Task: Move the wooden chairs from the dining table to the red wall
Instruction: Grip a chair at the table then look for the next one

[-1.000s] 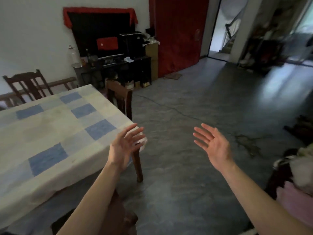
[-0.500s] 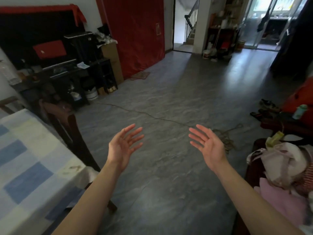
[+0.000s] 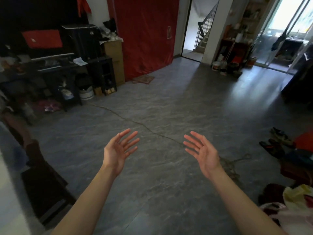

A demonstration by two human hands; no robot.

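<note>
A dark wooden chair stands at the left edge, blurred, beside the pale corner of the dining table. The red wall rises at the far centre, across the grey floor. My left hand and my right hand are held out in front of me, palms facing each other, fingers spread, holding nothing. Both hands are to the right of the chair and apart from it.
A dark cabinet with clutter and a cardboard box line the left wall. A small mat lies at the red wall's foot. Shoes and piled clothes sit at the right. A doorway opens to stairs.
The view has swung right: the table has slid almost out of frame at the left and the red wall has come to the centre. My hands stay open and empty.
</note>
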